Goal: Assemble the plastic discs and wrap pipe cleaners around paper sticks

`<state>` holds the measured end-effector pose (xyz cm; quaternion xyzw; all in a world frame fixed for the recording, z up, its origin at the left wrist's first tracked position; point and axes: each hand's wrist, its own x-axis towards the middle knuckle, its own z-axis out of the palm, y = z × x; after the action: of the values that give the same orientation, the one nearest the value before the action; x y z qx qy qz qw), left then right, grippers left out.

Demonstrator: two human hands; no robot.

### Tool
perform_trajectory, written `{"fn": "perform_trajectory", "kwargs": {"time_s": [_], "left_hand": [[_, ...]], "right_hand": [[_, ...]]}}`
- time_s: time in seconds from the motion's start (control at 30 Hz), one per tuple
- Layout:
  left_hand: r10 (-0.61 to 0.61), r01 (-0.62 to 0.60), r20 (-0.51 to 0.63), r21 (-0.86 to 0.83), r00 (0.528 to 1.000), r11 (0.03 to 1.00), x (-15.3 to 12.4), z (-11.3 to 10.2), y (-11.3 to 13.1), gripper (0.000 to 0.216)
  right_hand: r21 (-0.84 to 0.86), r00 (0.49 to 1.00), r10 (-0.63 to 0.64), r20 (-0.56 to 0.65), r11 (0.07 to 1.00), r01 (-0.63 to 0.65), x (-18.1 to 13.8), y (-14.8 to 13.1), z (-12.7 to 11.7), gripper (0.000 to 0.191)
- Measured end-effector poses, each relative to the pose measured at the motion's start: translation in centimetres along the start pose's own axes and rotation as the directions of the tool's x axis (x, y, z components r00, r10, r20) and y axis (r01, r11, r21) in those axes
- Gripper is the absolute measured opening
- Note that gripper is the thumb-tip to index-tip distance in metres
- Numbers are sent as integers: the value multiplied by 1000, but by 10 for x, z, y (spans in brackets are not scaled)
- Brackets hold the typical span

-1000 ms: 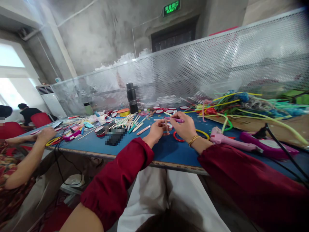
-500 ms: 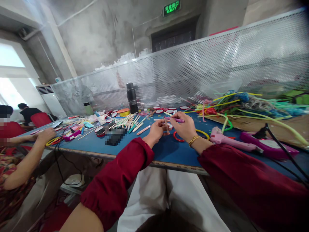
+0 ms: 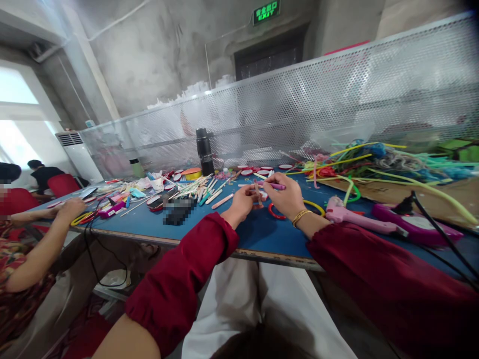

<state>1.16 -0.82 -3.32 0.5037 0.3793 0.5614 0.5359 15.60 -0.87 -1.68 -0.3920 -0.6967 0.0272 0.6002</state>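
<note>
My left hand (image 3: 242,201) is closed around a pink wooden stick (image 3: 258,193) that stands upright between the fingers. My right hand (image 3: 286,197) pinches a purple stick (image 3: 276,186) lying crosswise over the top of the pink one. Both hands rest above the blue table (image 3: 258,232), just in front of a red ring (image 3: 276,213) and a yellow ring (image 3: 315,205). A gold bracelet (image 3: 300,216) is on my right wrist.
A pink glue gun (image 3: 355,215) and a purple one (image 3: 419,225) lie to the right with black cables. Coloured sticks (image 3: 202,189), a black flask (image 3: 204,151) and a heap of pipe cleaners (image 3: 374,159) crowd the back. Another person's hand (image 3: 71,207) works at the left end.
</note>
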Motion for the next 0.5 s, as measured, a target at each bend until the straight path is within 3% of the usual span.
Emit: {"fn": "perform_trajectory", "kwargs": {"time_s": [0.5], "left_hand": [[2,-2,0,10,1000,1000,1,-1,-1,29]], "right_hand": [[-25,999,20,-25,999,-21,1,-2,-2,10]]}}
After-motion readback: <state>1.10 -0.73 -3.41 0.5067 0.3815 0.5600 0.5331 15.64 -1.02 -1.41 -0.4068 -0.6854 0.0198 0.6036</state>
